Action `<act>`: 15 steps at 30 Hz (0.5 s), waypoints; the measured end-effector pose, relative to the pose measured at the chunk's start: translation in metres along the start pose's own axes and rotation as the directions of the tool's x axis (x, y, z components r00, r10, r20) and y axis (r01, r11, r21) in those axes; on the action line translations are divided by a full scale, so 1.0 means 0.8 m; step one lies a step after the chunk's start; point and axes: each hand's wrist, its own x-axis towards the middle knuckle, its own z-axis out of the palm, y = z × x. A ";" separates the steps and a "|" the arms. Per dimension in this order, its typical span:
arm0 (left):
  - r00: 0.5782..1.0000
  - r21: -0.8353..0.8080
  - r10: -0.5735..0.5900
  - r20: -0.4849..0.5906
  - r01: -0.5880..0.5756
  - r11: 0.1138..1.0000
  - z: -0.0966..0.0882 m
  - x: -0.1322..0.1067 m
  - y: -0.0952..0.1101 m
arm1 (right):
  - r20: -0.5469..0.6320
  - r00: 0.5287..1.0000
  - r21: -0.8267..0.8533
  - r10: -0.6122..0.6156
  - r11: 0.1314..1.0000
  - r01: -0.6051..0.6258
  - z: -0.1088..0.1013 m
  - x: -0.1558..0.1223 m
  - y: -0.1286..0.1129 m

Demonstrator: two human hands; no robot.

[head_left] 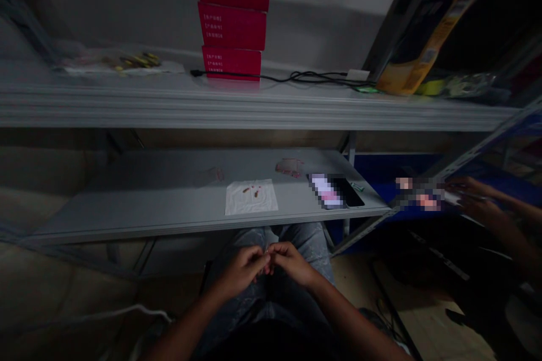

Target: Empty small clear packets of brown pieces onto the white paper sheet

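My left hand [247,267] and my right hand [292,262] meet above my lap, thumbs and fingertips pinched together. Whatever small thing they hold between them is too tiny and dark to name. Just beyond them, on the grey lower shelf [169,203], lies a white sheet [239,203] with a few small brownish and reddish pieces [256,193] on it. Behind the sheet rests a clear plastic bag with reddish edges [290,167]. A fainter clear bag [217,174] lies to its left.
Two phones, one lit [326,190] and one dark [348,192], lie at the shelf's right end. Red boxes [232,28] stand stacked on the upper shelf, with a black cable [296,76] alongside. At far right, another person's hands [474,197] are beyond the metal post.
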 end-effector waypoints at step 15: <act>0.998 -0.179 -0.030 0.048 0.038 0.983 0.004 -0.002 -0.003 | 0.033 0.999 0.192 0.009 0.981 -0.015 0.014 -0.003 0.003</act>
